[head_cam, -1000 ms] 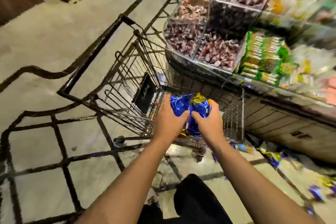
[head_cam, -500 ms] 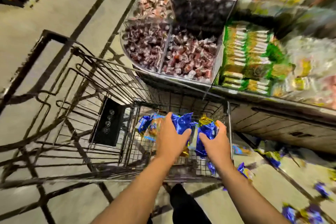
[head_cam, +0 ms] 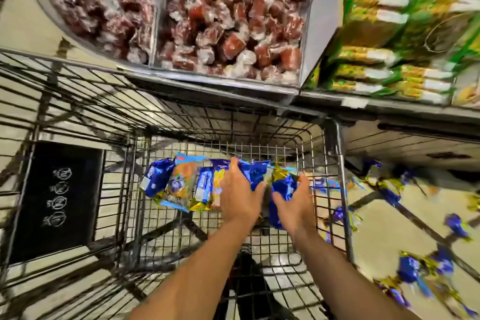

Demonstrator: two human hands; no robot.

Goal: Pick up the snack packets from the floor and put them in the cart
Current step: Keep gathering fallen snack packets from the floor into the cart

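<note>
Both hands (head_cam: 267, 197) hold blue snack packets (head_cam: 281, 186) low in the cart (head_cam: 337, 163); fingers curl round them. They look light, crinkly, slippery; grab the middle.

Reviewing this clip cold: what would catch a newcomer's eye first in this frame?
Two bare hands, the left hand and the right hand, reach into the wire cart at centre and rest on a heap of blue and gold snack packets on its floor. More packets on the floor lie scattered to the right. Above, bins of brown wrapped sweets fill the top of the view.
</note>
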